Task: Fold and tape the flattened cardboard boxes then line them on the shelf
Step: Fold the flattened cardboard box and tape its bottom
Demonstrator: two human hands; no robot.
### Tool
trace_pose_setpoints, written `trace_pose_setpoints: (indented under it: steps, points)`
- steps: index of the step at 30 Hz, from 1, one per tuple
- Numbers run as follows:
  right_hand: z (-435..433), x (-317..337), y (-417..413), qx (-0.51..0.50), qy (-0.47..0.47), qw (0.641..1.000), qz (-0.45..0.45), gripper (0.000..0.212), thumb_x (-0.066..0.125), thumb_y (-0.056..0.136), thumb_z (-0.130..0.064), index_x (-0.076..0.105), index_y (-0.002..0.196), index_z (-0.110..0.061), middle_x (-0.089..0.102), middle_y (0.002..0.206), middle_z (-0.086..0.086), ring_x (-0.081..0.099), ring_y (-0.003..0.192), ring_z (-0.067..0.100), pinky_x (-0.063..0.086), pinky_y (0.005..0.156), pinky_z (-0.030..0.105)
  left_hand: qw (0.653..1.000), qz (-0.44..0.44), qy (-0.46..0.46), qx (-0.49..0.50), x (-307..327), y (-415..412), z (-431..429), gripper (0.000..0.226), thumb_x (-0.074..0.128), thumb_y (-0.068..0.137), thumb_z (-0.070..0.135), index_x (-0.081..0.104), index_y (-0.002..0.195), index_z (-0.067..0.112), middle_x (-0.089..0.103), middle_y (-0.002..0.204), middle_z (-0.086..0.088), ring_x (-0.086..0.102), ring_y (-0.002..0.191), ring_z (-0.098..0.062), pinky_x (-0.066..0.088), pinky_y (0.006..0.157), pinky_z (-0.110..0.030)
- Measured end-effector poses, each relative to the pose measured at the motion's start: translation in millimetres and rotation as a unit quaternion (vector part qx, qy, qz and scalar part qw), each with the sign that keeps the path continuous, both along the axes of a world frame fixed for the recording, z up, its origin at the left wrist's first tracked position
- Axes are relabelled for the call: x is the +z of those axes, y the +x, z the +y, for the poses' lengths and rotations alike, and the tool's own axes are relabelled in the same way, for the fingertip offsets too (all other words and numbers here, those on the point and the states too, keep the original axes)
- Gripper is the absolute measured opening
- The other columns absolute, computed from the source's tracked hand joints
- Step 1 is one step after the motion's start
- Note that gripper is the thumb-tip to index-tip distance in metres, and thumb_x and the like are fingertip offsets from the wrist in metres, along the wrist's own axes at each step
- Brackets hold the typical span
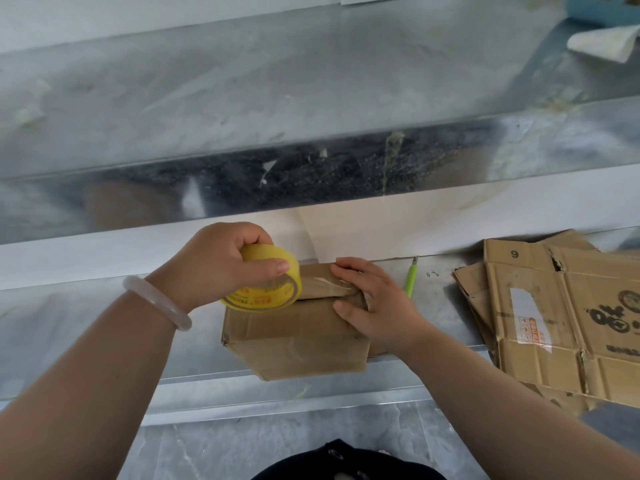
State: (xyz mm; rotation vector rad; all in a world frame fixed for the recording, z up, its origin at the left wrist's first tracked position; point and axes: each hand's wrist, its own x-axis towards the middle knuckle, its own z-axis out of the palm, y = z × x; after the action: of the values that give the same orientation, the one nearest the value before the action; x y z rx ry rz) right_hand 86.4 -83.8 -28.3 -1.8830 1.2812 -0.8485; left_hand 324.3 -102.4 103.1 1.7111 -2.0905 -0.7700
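Left grip curls round the yellow tape roll, thumb on the outer rim and fingers over the top. The roll stands on edge at the left end of the box's top. Right grip holds nothing. Its fingers lie nearly flat on the closed flaps, pressing down the clear tape strip that runs from under them to the roll.

The cardboard box sits on the lower metal shelf, its near corner hanging slightly over the front lip. It points flap-side up. Its long axis runs left to right, roughly along the shelf edge but skewed a little, and the flap seam follows that axis.

The step looks like taping the top seam, with the strip laid only part of the way. To do it well:
- Draw the roll leftward along the seam, low and taut, so the tape stays centred and unwrinkled.
- Follow with the flat fingers to smooth it down.
- Carry the tape over the left edge and onto the side face before cutting.
- Press downward rather than forward, since the overhanging corner could tip the box.

A green cutter lies just behind the right grip, and the flattened boxes wait in a stack to the right.
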Motion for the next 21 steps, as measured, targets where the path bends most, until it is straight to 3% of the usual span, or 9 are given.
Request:
trace_pose_setpoints:
  steps: [4, 7, 10, 12, 14, 16, 18, 21]
  points:
    - [2.2, 1.0, 3.2, -0.001, 0.028, 0.999, -0.028, 0.049, 0.065, 0.090, -0.010, 0.054, 0.137, -0.020, 0.039, 0.138, -0.024, 0.026, 0.124, -0.025, 0.017, 0.104, -0.001, 1.000, 0.009, 0.014, 0.005, -2.5, 9.0, 5.4, 0.047, 0.059, 0.049, 0.073, 0.066, 0.075, 0.035, 0.066, 0.077, 0.024, 0.060, 0.070, 0.004, 0.040, 0.059, -0.015]
    - [4.1, -0.2, 5.6, 0.004, 0.040, 0.999, -0.026, 0.049, 0.060, 0.093, -0.011, 0.050, 0.140, -0.023, 0.034, 0.141, -0.027, 0.017, 0.128, -0.027, 0.012, 0.106, 0.000, 0.999, 0.015, 0.024, 0.017, -9.6, 13.1, 7.8, 0.052, 0.058, 0.047, 0.076, 0.067, 0.077, 0.035, 0.067, 0.079, 0.021, 0.061, 0.071, 0.003, 0.042, 0.061, -0.017]
    - [3.2, 1.5, 1.8, 0.004, 0.013, 1.000, 0.028, 0.056, 0.068, 0.089, -0.031, 0.047, 0.141, -0.032, 0.031, 0.141, -0.034, 0.014, 0.133, -0.022, 0.012, 0.111, 0.008, 0.999, 0.003, 0.030, 0.019, -13.3, 14.4, 10.4, 0.053, 0.064, 0.048, 0.079, 0.067, 0.079, 0.036, 0.066, 0.079, 0.023, 0.060, 0.073, 0.004, 0.042, 0.061, -0.017]
    - [1.0, 7.8, -2.7, 0.013, 0.012, 0.997, 0.074, 0.075, 0.071, 0.075, -0.057, 0.043, 0.142, -0.040, 0.028, 0.140, -0.035, 0.017, 0.132, -0.017, 0.010, 0.109, 0.008, 0.999, 0.003, 0.030, 0.024, -14.6, 14.5, 11.2, 0.049, 0.069, 0.053, 0.077, 0.067, 0.080, 0.036, 0.066, 0.078, 0.024, 0.060, 0.074, 0.005, 0.042, 0.061, -0.017]
    - [-1.1, 15.1, -3.8, 0.037, 0.002, 0.993, 0.108, 0.091, 0.062, 0.060, -0.076, 0.039, 0.142, -0.045, 0.025, 0.139, -0.035, 0.017, 0.131, -0.012, 0.010, 0.108, 0.010, 0.999, 0.006, 0.029, 0.027, -15.1, 14.8, 12.0, 0.042, 0.063, 0.055, 0.068, 0.067, 0.080, 0.035, 0.066, 0.077, 0.024, 0.060, 0.073, 0.005, 0.042, 0.062, -0.018]
    - [-2.9, 20.0, -4.0, 0.062, -0.009, 0.988, 0.139, 0.097, 0.060, 0.056, -0.083, 0.037, 0.143, -0.046, 0.023, 0.140, -0.031, 0.016, 0.131, -0.006, 0.013, 0.109, 0.018, 0.999, 0.009, 0.027, 0.025, -15.0, 15.0, 12.8, 0.040, 0.065, 0.056, 0.067, 0.067, 0.079, 0.035, 0.066, 0.078, 0.024, 0.060, 0.074, 0.004, 0.042, 0.061, -0.018]
    - [-3.5, 23.0, -3.8, 0.073, -0.009, 0.986, 0.151, 0.092, 0.066, 0.060, -0.078, 0.039, 0.143, -0.046, 0.021, 0.137, -0.032, 0.015, 0.130, -0.006, 0.014, 0.107, 0.018, 0.999, 0.014, 0.028, 0.021, -15.3, 15.5, 13.5, 0.038, 0.070, 0.059, 0.067, 0.067, 0.079, 0.035, 0.066, 0.079, 0.023, 0.060, 0.074, 0.004, 0.042, 0.061, -0.018]
    - [-3.4, 20.4, -2.9, 0.054, 0.000, 0.991, 0.119, 0.075, 0.076, 0.073, -0.057, 0.046, 0.140, -0.042, 0.025, 0.134, -0.032, 0.018, 0.128, -0.007, 0.010, 0.103, 0.007, 0.999, 0.012, 0.026, 0.017, -15.7, 15.9, 13.0, 0.039, 0.073, 0.059, 0.068, 0.067, 0.079, 0.035, 0.066, 0.080, 0.024, 0.060, 0.075, 0.004, 0.042, 0.061, -0.017]
